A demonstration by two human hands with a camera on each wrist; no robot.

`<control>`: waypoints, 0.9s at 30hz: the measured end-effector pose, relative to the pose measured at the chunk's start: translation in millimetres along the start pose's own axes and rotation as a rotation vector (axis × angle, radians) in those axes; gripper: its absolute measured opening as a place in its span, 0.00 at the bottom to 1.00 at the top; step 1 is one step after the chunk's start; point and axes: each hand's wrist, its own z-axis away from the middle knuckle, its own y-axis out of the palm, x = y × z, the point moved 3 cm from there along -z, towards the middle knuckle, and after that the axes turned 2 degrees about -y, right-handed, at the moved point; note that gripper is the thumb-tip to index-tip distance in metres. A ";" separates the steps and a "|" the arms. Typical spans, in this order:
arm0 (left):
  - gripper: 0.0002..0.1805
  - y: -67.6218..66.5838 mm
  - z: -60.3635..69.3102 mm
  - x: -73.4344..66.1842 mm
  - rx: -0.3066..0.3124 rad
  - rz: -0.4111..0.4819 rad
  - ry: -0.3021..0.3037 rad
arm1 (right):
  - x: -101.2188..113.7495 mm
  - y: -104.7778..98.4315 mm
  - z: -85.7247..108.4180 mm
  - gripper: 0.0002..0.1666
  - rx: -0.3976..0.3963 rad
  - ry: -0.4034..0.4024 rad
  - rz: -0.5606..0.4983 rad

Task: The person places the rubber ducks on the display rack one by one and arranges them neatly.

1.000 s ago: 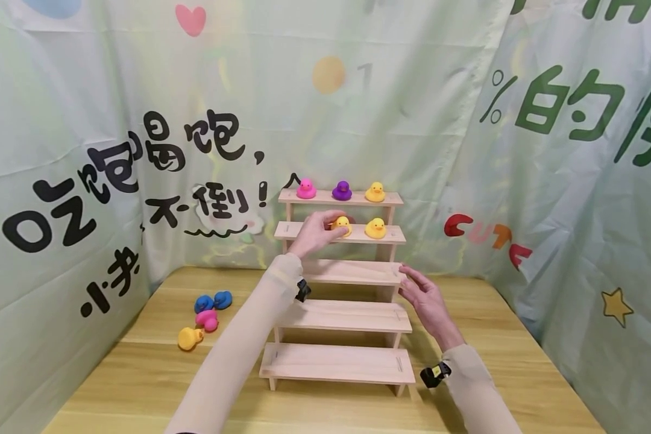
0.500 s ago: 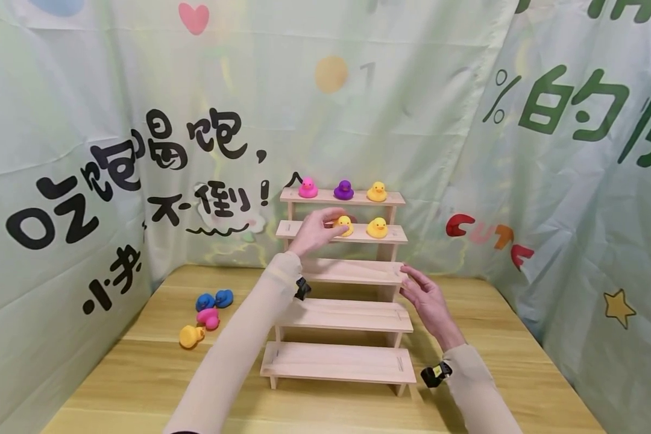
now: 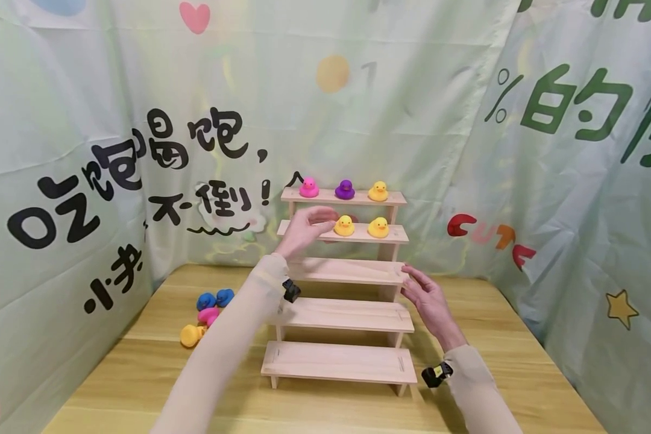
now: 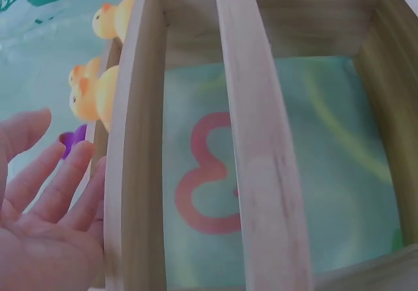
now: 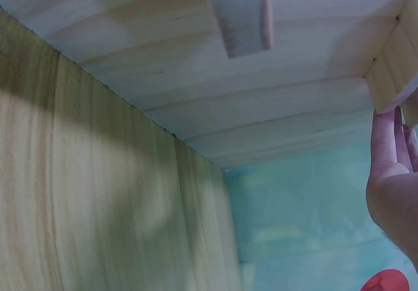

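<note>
My left hand [image 3: 305, 230] is just left of a yellow duck [image 3: 344, 226] on the second shelf from the top, fingers extended and holding nothing. A second yellow duck [image 3: 378, 228] sits to its right. The left wrist view shows the open left hand [image 4: 55, 199] below a yellow duck [image 4: 104, 96]. At the right end of the middle shelf [image 3: 352, 271], my right hand [image 3: 430, 304] has its fingertips at the edge; in the right wrist view the right hand [image 5: 395, 180] touches the wood from below.
Pink [image 3: 309, 187], purple [image 3: 345, 190] and yellow [image 3: 378, 191] ducks stand on the top shelf. Left of the stand, two blue ducks [image 3: 225, 297], a pink duck [image 3: 208, 316] and a yellow duck [image 3: 192, 336] lie on the wooden table [image 3: 141, 361]. Printed cloth hangs behind.
My left hand has let go of the yellow duck on the second shelf and moved a little to the left. The duck stays on the shelf. My right hand has hardly moved.
</note>
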 end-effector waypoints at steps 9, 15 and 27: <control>0.12 -28.1 13.4 5.2 -0.108 0.130 -0.015 | 0.6 -0.9 -0.1 0.20 0.009 -0.013 -0.009; 0.12 -47.3 28.8 6.6 -0.119 0.088 -0.015 | 0.5 0.8 -0.4 0.18 0.019 -0.020 -0.015; 0.14 -79.4 59.6 23.3 -0.056 -0.021 -0.113 | 0.7 -0.7 -1.3 0.20 0.012 -0.010 0.003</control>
